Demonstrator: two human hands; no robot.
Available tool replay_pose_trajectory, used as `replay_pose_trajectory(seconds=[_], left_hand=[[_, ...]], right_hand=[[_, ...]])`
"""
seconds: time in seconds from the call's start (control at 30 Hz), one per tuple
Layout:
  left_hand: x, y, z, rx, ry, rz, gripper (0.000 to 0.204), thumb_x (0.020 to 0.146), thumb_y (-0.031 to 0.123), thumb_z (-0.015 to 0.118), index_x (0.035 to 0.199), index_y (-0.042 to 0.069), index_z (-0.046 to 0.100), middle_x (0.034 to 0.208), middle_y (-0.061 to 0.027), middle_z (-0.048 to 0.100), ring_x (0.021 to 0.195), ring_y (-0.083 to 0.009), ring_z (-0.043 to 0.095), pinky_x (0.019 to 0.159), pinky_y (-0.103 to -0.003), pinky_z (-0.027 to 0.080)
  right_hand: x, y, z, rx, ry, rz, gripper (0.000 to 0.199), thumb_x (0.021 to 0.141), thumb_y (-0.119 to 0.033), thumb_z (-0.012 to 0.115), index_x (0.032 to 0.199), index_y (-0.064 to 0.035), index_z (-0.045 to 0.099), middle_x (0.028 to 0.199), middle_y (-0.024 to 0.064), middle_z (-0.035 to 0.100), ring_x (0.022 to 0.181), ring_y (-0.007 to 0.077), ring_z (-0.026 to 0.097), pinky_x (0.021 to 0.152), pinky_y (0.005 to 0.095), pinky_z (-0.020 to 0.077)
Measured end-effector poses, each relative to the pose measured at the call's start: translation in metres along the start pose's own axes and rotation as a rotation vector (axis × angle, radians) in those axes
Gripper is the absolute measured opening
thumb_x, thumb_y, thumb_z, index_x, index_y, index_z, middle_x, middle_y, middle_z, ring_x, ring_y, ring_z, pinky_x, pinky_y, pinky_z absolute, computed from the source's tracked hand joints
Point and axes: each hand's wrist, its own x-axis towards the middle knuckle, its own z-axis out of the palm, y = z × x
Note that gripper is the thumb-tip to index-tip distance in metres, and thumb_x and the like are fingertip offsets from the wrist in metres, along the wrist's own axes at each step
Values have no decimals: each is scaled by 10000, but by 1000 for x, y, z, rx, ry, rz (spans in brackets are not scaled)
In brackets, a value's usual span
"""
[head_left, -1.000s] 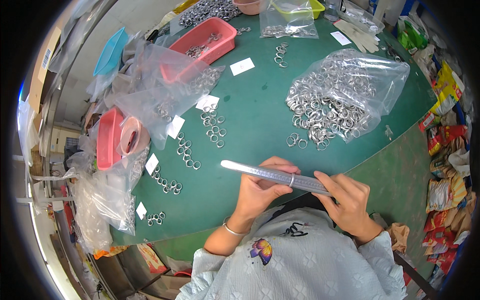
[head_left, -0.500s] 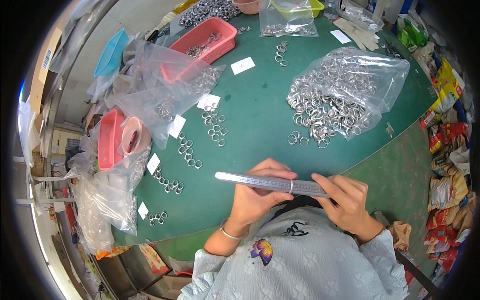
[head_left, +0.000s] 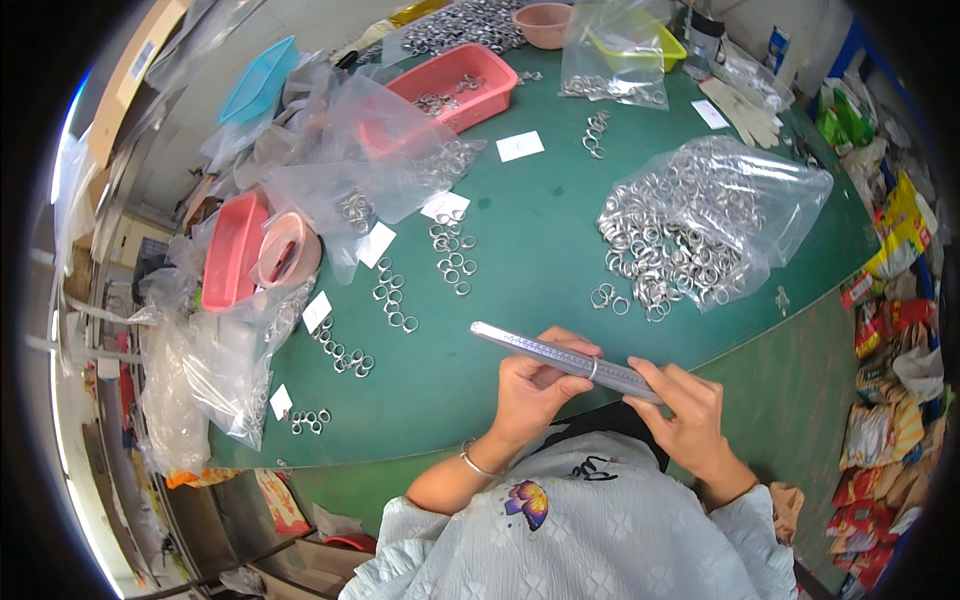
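1. Tilted slightly since a second ago: ring-sizing mandrel [head_left: 565, 357], tapered end now pointing toward the left of the frame, just below centre.
2. Left hand [head_left: 535, 385]: grip closed around the middle of the mandrel, thumb on its near side, fingers curled over the top.
3. Right hand [head_left: 685, 415]: grip closed on the thick end of the mandrel, lower right of centre.
4. One silver ring [head_left: 592, 368] threaded on the mandrel, sitting between the two hands.
5. Above, at centre right: open clear bag [head_left: 775, 195] spilling a heap of silver rings [head_left: 665, 245] onto the green tabletop [head_left: 540, 230].
6. Left of centre: small clusters of rings [head_left: 450, 258] laid out beside white paper tags [head_left: 376, 244].
7. Upper middle: red tray [head_left: 470, 75] with more rings; far left: pink tray [head_left: 228, 250] among plastic bags.
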Motion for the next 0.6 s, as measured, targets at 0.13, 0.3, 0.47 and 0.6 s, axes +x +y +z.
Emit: replay_pose_trajectory(seconds=[0.13,0.3,0.47,0.6], left_hand=[[-8,-15,1,-63,155,35,263,807,63,638,1027,-63,569,990,-106,559,941,-197,554,875,-336,445],[10,8,-43,-215,453,166,339,887,193,549,1095,-71,511,932,-104,584,899,-196,572,898,-392,458],[6,-2,-70,-277,517,-51,308,888,148,544,1114,-59,514,967,-100,589,927,-183,566,913,-365,450],[3,-13,-81,-379,601,-163,292,877,115,555,1126,-34,520,992,-89,590,934,-178,564,913,-350,445]], right_hand=[[2,-1,9,-67,33,-7,348,692,-125,717,1027,-83,631,642,56,533,481,221,516,438,320,393],[-1,15,12,-15,-26,116,306,687,-117,724,978,-74,643,630,80,540,475,239,509,441,328,386],[1,31,22,144,-61,299,275,706,-101,707,965,-41,637,668,116,591,522,252,554,491,310,418],[-1,43,35,162,-42,288,279,704,-95,707,967,-35,637,687,117,603,537,247,556,512,309,427]])
